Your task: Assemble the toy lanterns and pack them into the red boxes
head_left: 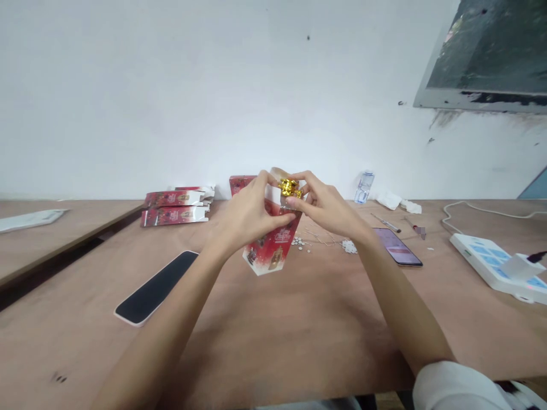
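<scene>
My left hand [252, 213] grips a red printed gift box [273, 242] from its left side, fingers near the top and thumb across the front. The box is tilted above the table, and its upper end is open with pale flaps. At that opening, a shiny gold ornament [289, 187] is pinched by my right hand [320, 199], between thumb and fingers. The lower part of the ornament is partly hidden by the fingers and box edge, so I cannot tell how far inside it sits.
Flattened red boxes [175, 208] lie at the back left, another red box [241, 183] behind my hands. A black-screened phone [158, 287] is left, a lit phone [397, 246] right. Small white pieces [349, 246], a clear bottle [364, 187] and a power strip [491, 265] are also there.
</scene>
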{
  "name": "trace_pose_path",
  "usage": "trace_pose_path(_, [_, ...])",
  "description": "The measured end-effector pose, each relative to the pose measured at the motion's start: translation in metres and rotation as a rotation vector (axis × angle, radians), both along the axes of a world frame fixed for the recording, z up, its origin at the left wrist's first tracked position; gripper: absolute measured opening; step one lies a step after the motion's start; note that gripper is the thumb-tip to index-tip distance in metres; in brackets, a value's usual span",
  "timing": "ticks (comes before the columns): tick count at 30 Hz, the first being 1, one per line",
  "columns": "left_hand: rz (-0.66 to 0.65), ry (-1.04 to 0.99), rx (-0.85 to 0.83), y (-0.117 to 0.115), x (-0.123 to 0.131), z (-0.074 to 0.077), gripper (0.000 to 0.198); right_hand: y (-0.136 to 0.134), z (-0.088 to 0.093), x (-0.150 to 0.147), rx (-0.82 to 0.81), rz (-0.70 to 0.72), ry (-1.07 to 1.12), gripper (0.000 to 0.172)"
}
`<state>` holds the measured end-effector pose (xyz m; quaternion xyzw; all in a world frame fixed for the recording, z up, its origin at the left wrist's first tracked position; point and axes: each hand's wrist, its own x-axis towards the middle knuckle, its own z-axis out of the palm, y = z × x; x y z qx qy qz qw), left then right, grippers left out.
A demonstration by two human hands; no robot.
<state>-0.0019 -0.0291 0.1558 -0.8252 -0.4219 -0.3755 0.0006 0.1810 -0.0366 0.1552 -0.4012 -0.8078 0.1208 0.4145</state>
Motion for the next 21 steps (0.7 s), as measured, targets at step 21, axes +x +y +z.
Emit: trace_pose_path(21, [-0.126,-0.139,0.085,-0.013,-0.006,0.014,0.042,0.026,-0.010,0.000,-0.200,0.305,0.746,0.026])
